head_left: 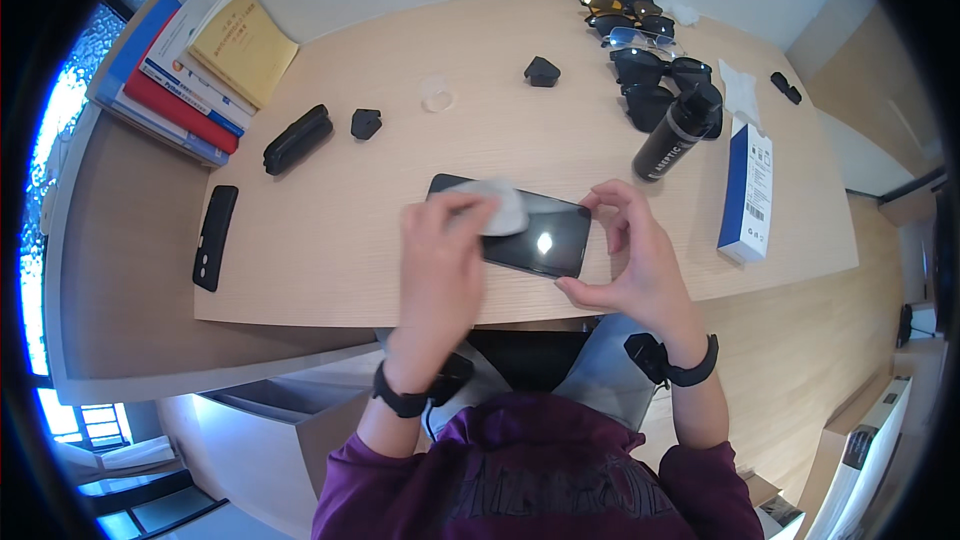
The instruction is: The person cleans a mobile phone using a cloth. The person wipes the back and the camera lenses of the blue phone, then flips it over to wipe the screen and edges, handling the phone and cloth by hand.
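Observation:
A black smartphone (556,240) lies screen up near the front edge of the desk, with a bright reflection on its glass. My left hand (445,250) is closed on a white wiping pad (510,210), pressed over the phone's left half; hand and pad are slightly blurred. At the phone's right end, my right hand (630,255) grips it, with the thumb at the near corner and the fingers at the far corner. A black spray bottle (668,140) stands beyond my right hand.
Several pairs of glasses (640,40) line the back right, beside a blue and white box (748,195). At left are a black case (298,140), a black phone case (214,238) and books (190,70). Two small black objects (366,124) and a clear round piece (437,94) lie farther back.

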Demonstrator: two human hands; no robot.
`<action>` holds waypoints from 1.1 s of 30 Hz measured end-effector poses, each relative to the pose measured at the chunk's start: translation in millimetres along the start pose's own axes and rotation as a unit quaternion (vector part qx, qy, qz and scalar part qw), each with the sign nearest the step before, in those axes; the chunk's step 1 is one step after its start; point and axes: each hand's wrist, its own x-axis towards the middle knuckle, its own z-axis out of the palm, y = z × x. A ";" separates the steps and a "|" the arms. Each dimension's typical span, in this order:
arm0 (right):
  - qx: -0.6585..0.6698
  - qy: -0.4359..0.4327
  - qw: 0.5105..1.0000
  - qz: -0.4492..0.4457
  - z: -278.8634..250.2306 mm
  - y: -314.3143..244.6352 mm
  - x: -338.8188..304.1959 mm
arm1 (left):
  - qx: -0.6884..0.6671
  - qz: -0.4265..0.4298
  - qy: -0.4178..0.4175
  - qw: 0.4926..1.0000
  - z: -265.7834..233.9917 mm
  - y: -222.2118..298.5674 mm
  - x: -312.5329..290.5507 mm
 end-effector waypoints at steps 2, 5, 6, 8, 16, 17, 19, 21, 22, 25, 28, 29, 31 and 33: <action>-0.018 -0.008 1.000 0.016 -1.6 -1.6 0.0 | 0.008 -0.026 0.013 1.000 -3.7 -8.5 0.6; -0.018 -0.004 1.000 0.017 0.2 -4.3 2.4 | 0.027 -0.055 0.019 0.998 -4.5 -4.8 -3.0; -0.019 -0.006 1.000 0.016 0.6 -6.0 2.6 | 0.014 -0.048 0.031 0.998 1.0 2.7 -3.6; -0.012 -0.004 1.000 0.019 0.2 -5.4 2.3 | -0.030 -0.015 0.024 0.999 15.8 19.3 -4.9; -0.013 0.001 1.000 0.002 1.1 -2.3 0.7 | -0.060 0.026 -0.012 0.998 8.5 10.7 -9.4; -0.015 0.002 1.000 0.003 0.7 -2.0 0.5 | -0.009 -0.003 0.012 1.000 2.8 0.1 -8.2; -0.028 0.001 1.000 0.009 -1.0 -2.0 -0.2 | 0.003 -0.028 0.023 0.999 -6.1 -15.4 -5.2; -0.043 0.000 0.999 0.016 -1.4 -2.8 -0.6 | 0.011 -0.053 0.033 0.998 -5.1 -14.2 -4.4; -0.035 0.004 0.999 0.006 -1.2 -4.3 0.8 | 0.027 -0.046 0.045 0.998 0.0 -3.1 -4.5; -0.027 -0.002 1.000 0.011 -1.6 -7.5 2.0 | -0.017 0.002 0.036 0.999 23.6 28.6 -8.5; 0.001 -0.006 1.000 0.028 1.0 -6.0 0.9 | -0.087 0.031 -0.013 0.996 37.1 53.1 -16.9; 0.031 -0.002 0.999 0.028 2.8 -4.5 0.7 | -0.093 0.031 -0.019 0.995 36.2 55.2 -17.6; 0.012 0.007 1.000 0.008 2.7 0.3 -0.7 | -0.083 0.043 -0.022 0.995 28.7 43.9 -16.0; -0.003 0.013 1.000 -0.014 1.5 1.5 -1.9 | -0.038 0.045 -0.014 0.998 12.9 22.8 -13.8</action>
